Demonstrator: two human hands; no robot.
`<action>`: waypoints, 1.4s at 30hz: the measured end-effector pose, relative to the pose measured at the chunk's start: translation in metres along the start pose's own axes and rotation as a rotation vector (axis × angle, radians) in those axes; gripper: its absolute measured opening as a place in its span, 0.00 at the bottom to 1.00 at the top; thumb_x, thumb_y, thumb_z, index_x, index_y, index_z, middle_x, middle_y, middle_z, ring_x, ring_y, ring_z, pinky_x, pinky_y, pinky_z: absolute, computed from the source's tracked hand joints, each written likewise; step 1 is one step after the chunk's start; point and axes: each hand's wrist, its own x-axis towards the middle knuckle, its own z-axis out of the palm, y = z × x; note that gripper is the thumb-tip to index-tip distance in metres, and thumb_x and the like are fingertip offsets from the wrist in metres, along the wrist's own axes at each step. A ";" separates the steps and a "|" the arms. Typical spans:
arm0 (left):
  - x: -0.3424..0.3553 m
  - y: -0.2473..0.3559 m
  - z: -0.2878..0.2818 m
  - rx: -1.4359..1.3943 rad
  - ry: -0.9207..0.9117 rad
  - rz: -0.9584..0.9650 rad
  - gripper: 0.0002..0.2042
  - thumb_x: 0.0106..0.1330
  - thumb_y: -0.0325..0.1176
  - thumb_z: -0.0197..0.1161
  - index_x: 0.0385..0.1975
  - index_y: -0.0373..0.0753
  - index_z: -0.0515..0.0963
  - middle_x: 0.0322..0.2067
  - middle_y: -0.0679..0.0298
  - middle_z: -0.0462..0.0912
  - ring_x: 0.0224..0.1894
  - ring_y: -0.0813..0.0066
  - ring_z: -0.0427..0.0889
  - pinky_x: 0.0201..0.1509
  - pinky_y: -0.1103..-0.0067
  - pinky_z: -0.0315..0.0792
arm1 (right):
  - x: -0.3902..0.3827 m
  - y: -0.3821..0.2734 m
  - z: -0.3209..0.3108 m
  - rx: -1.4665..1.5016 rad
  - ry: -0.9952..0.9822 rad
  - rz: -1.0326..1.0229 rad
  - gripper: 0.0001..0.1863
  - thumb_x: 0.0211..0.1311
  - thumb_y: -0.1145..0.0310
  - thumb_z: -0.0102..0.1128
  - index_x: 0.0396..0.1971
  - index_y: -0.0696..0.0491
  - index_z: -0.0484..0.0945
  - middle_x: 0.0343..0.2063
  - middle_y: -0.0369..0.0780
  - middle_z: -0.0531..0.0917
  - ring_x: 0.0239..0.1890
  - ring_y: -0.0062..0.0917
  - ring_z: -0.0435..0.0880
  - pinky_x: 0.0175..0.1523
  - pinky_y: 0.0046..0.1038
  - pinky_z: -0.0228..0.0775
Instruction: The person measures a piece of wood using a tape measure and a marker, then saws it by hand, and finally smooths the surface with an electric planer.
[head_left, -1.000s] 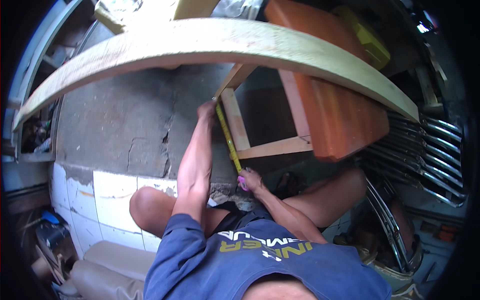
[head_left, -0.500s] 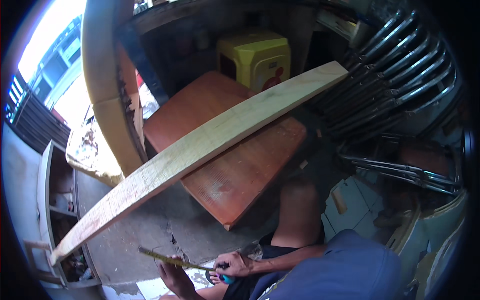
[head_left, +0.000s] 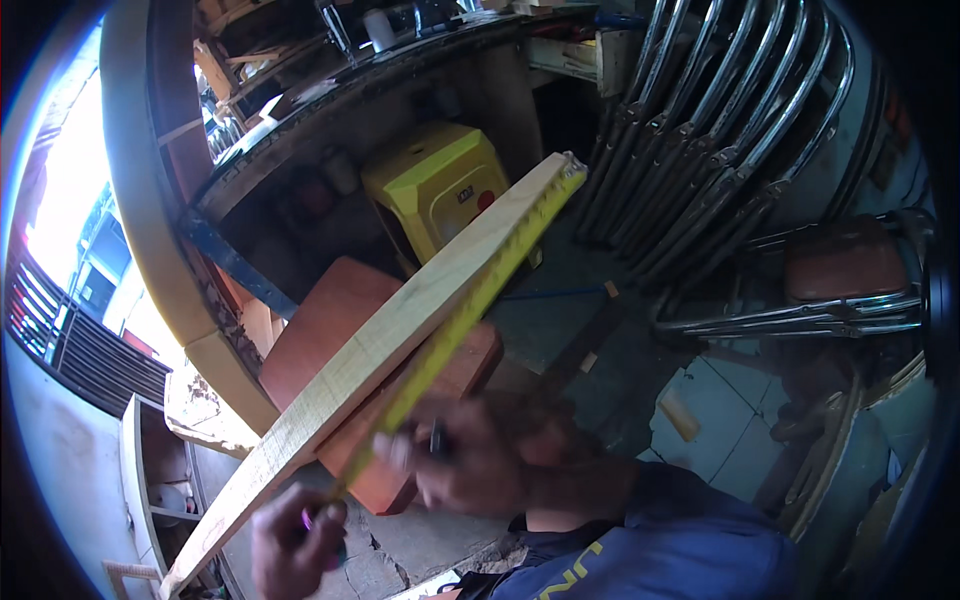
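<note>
A long pale plank (head_left: 370, 340) lies diagonally across an orange-brown wooden panel (head_left: 330, 300). A yellow tape measure blade (head_left: 510, 250) is stretched along the plank's right side up to its far end. At the lower left, my left hand (head_left: 298, 532) is closed on the purple tape case (head_left: 308, 517), beside the plank's near part. Over the panel's near edge, my right hand (head_left: 460, 455) is blurred, closed around a small dark item (head_left: 437, 436) I cannot make out, its fingers at the tape blade.
A yellow plastic stool (head_left: 430, 185) sits under a cluttered counter (head_left: 280, 110). Stacked chrome chair frames (head_left: 710, 130) and a folded padded chair (head_left: 840, 262) stand at right. A tall yellow padded piece (head_left: 150, 220), bright doorway and pale cabinet (head_left: 135, 470) are at left.
The tape has swung up and extended along the plank to its far end. Its case has passed from my right hand to my left. The view has shifted, showing more counter.
</note>
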 end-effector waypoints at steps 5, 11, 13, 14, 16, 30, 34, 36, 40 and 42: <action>0.098 0.052 0.006 0.247 0.077 0.051 0.19 0.66 0.45 0.63 0.26 0.32 0.84 0.19 0.60 0.82 0.19 0.75 0.78 0.27 0.75 0.72 | 0.049 -0.005 -0.079 -0.015 0.046 0.034 0.14 0.72 0.62 0.59 0.29 0.57 0.78 0.14 0.31 0.73 0.15 0.14 0.74 0.21 0.23 0.65; 0.158 0.100 0.031 0.333 0.051 0.096 0.19 0.66 0.46 0.63 0.26 0.33 0.85 0.20 0.61 0.83 0.24 0.74 0.81 0.34 0.75 0.74 | 0.026 -0.023 -0.116 -0.138 0.055 -0.007 0.12 0.72 0.62 0.59 0.36 0.57 0.82 0.18 0.30 0.76 0.16 0.10 0.73 0.21 0.19 0.64; 0.166 0.108 0.033 0.337 0.046 0.069 0.18 0.65 0.46 0.64 0.27 0.34 0.85 0.20 0.62 0.83 0.24 0.76 0.82 0.34 0.77 0.74 | 0.023 -0.021 -0.124 -0.219 0.040 -0.017 0.10 0.72 0.65 0.59 0.38 0.55 0.82 0.21 0.30 0.78 0.17 0.07 0.72 0.21 0.17 0.63; 0.167 0.111 0.034 0.340 0.050 0.066 0.18 0.65 0.46 0.64 0.27 0.34 0.85 0.20 0.62 0.83 0.24 0.76 0.82 0.34 0.77 0.74 | 0.021 -0.021 -0.126 -0.216 0.037 -0.019 0.10 0.72 0.65 0.59 0.38 0.55 0.82 0.21 0.30 0.78 0.17 0.07 0.72 0.21 0.17 0.63; 0.169 0.108 0.034 0.302 0.032 0.000 0.18 0.64 0.46 0.65 0.27 0.34 0.86 0.21 0.62 0.83 0.25 0.77 0.82 0.35 0.78 0.74 | 0.019 -0.021 -0.127 -0.265 0.125 -0.071 0.09 0.73 0.66 0.58 0.38 0.56 0.82 0.22 0.30 0.79 0.16 0.09 0.72 0.22 0.17 0.63; 0.170 0.088 0.036 0.546 0.035 -0.011 0.22 0.63 0.56 0.64 0.39 0.43 0.89 0.31 0.58 0.89 0.34 0.64 0.87 0.46 0.68 0.77 | 0.131 -0.077 -0.153 -0.363 0.024 -0.235 0.22 0.72 0.50 0.56 0.34 0.57 0.82 0.19 0.33 0.80 0.16 0.12 0.76 0.21 0.16 0.64; 0.171 0.093 0.051 0.604 0.090 0.000 0.21 0.65 0.55 0.62 0.38 0.43 0.89 0.30 0.54 0.88 0.33 0.58 0.86 0.45 0.65 0.78 | 0.168 -0.065 -0.159 -0.488 -0.191 -0.049 0.15 0.68 0.58 0.62 0.35 0.57 0.81 0.24 0.34 0.82 0.20 0.12 0.79 0.24 0.17 0.67; 0.171 0.093 0.055 0.628 0.115 0.024 0.20 0.65 0.53 0.61 0.37 0.43 0.89 0.29 0.53 0.87 0.32 0.57 0.86 0.44 0.64 0.78 | 0.182 -0.052 -0.167 -0.543 -0.229 -0.025 0.12 0.65 0.61 0.65 0.34 0.56 0.80 0.23 0.33 0.81 0.20 0.11 0.76 0.25 0.17 0.67; 0.166 0.091 0.057 0.610 0.150 0.045 0.18 0.66 0.51 0.60 0.36 0.42 0.88 0.28 0.52 0.87 0.31 0.54 0.85 0.41 0.63 0.77 | 0.191 -0.042 -0.169 -0.659 -0.279 0.091 0.10 0.59 0.65 0.66 0.30 0.56 0.79 0.21 0.31 0.79 0.19 0.13 0.75 0.26 0.19 0.67; 0.167 0.090 0.057 0.609 0.152 0.053 0.18 0.66 0.50 0.60 0.35 0.42 0.88 0.28 0.52 0.87 0.31 0.54 0.85 0.41 0.62 0.77 | 0.194 -0.038 -0.172 -0.828 -0.275 -0.009 0.09 0.55 0.66 0.66 0.26 0.54 0.77 0.21 0.31 0.78 0.19 0.14 0.74 0.26 0.21 0.67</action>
